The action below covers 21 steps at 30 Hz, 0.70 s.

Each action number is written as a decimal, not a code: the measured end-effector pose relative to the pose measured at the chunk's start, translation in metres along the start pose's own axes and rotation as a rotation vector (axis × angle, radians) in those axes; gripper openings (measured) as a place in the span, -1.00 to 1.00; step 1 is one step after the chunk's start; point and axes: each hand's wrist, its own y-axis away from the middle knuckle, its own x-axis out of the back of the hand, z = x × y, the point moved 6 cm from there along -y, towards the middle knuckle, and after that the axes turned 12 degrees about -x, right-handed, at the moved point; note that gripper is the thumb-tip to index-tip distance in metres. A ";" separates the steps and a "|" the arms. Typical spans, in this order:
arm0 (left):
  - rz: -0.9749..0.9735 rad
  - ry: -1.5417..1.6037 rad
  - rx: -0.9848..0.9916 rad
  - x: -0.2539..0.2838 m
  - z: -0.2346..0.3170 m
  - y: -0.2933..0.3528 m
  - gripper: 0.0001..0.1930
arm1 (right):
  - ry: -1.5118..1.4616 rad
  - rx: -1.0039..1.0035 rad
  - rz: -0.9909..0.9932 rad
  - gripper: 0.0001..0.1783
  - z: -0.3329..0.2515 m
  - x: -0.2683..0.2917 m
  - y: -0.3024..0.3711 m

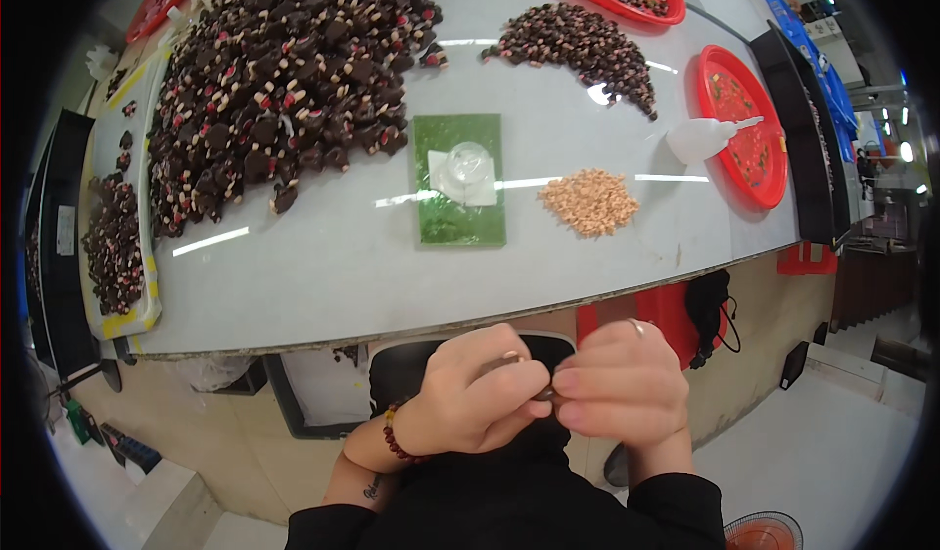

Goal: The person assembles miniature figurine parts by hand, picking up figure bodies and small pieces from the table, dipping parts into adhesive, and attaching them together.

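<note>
Pale glossy table (pixel 323 286), large dark heap (pixel 294 70), smaller dark pile (pixel 578 46), green mat (pixel 450 229), tan granules (pixel 589 203), red tray (pixel 770 190)

Cannot identify dark piece (pixel 546 393), mostly hidden between left hand (pixel 480 389) and right hand (pixel 624 384). Cannot see all of far tray (pixel 668 18), cut off by frame.

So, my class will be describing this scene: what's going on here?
The left hand seems to pinch a small dark piece, and the right hand has its fingertips close against it, on the near side of the table. On the table, a clear dish sits on a green mat, between a big dark heap and a small tan pile. A white bottle is by a red tray.
</note>
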 end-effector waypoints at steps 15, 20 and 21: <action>-0.019 -0.289 0.089 0.010 0.004 0.009 -0.88 | -0.067 -0.281 -0.099 -0.77 0.010 -0.002 -0.013; -0.100 -0.316 0.121 0.021 -0.006 0.009 -0.87 | -0.046 -0.331 -0.174 -0.79 0.019 -0.010 -0.019; -0.101 -0.287 0.068 0.019 -0.006 0.007 -0.86 | -0.057 -0.367 -0.165 -0.80 0.022 -0.011 -0.018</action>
